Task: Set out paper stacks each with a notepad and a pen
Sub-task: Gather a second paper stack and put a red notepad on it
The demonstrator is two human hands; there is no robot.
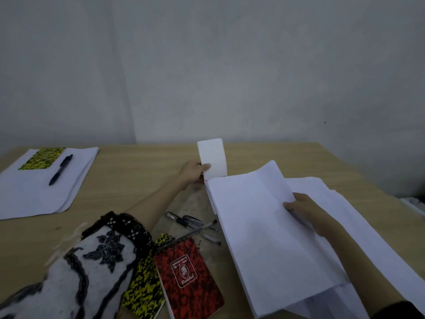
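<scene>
Already, one finished set (43, 180) is laid at the table's (142, 171) far left corner. Toward the middle, the left hand (193, 172) is pinched on an upright white pad (212, 157); it should be steadied. Rightward, the paper stack (264, 238) is gripped by the right hand (305, 210), thumb on top; sheets are best lifted evenly.
</scene>
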